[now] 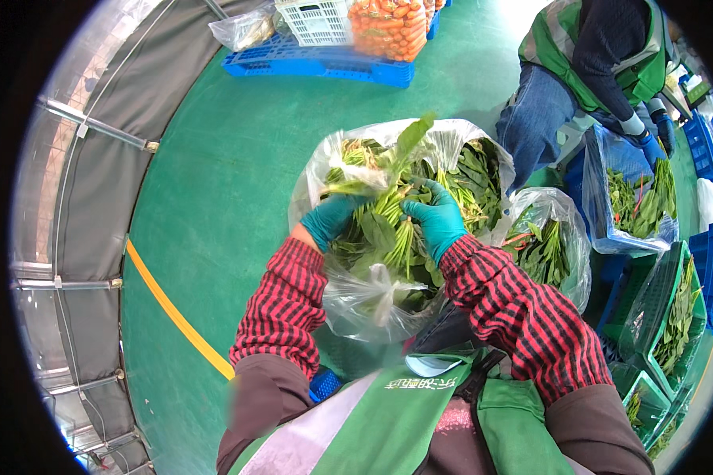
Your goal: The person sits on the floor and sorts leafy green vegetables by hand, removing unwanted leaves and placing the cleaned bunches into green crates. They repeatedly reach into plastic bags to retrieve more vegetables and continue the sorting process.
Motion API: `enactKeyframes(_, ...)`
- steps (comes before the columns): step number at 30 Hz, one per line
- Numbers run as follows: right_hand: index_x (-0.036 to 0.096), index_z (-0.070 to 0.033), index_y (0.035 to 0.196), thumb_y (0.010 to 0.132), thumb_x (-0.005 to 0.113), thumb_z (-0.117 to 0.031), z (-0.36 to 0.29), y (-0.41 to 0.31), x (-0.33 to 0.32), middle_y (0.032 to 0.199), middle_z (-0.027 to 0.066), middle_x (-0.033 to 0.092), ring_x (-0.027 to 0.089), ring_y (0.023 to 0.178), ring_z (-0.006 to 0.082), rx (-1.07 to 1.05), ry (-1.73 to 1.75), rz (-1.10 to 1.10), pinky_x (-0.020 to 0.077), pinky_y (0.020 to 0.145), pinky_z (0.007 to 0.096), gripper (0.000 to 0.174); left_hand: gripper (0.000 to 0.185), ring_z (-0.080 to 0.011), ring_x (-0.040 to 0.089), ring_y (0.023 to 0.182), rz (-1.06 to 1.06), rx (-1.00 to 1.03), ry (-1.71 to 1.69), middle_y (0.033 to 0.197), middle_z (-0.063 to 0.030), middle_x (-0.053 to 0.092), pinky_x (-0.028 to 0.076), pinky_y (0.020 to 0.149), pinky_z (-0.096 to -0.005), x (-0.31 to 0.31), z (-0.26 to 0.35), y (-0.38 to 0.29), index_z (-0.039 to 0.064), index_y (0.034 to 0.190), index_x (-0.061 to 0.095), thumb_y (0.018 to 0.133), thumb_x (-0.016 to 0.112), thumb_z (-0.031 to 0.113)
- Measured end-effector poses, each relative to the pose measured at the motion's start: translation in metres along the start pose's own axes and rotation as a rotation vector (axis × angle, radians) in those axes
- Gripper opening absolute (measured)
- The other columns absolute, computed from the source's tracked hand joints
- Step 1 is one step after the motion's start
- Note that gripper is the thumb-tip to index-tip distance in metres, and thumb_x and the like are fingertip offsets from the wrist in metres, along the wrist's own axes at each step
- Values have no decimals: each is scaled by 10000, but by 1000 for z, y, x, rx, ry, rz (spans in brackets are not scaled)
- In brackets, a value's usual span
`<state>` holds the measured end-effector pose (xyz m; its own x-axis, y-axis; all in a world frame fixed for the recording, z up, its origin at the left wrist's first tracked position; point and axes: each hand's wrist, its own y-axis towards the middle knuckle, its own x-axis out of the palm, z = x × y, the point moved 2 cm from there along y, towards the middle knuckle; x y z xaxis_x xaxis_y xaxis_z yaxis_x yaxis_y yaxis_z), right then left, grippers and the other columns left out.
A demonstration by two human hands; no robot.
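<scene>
A large clear plastic bag (380,320) full of leafy greens with pale stems lies open before me. Over its middle, my left hand (333,218), in a teal glove, is shut on some leafy greens (413,139) whose leaves point up and blur a little. My right hand (437,217), gloved alike, has its fingers against stems at the bag's centre; whether it grips them is hard to tell. Bundled stems (403,243) lie between the hands. Dark leaves (475,172) fill the bag's right side.
Right of the bag stands a smaller bag of greens (549,255). Beyond it, a co-worker (594,65) bends over a lined blue crate (603,228). Green crates (653,356) with greens stand at the lower right. A blue pallet (321,62) holds a white crate (315,24) and bagged carrots (389,29).
</scene>
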<state>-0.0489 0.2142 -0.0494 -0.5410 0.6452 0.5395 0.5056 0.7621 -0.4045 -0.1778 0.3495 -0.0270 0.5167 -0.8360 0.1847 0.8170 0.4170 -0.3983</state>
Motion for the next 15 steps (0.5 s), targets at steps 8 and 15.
enactKeyframes(8, 285, -41, 1417, 821, 591, 80, -10, -6, -5, 1118, 102, 575, 586, 941, 162, -128, 35, -127, 499, 790, 266, 680, 573, -164, 622, 964, 13, -86, 38, 1125, -82, 627, 519, 847, -293, -4, -19, -7, 10, 1271, 509, 739, 722, 11)
enactKeyframes(15, 481, -10, 1260, 758, 788, -225, 13, -34, 1, 1080, 141, 559, 547, 985, 198, -183, -875, -191, 452, 884, 290, 627, 616, -189, 622, 992, -8, 75, -133, 1136, -95, 626, 517, 875, -309, -15, 2, -20, 13, 1308, 483, 730, 694, -15)
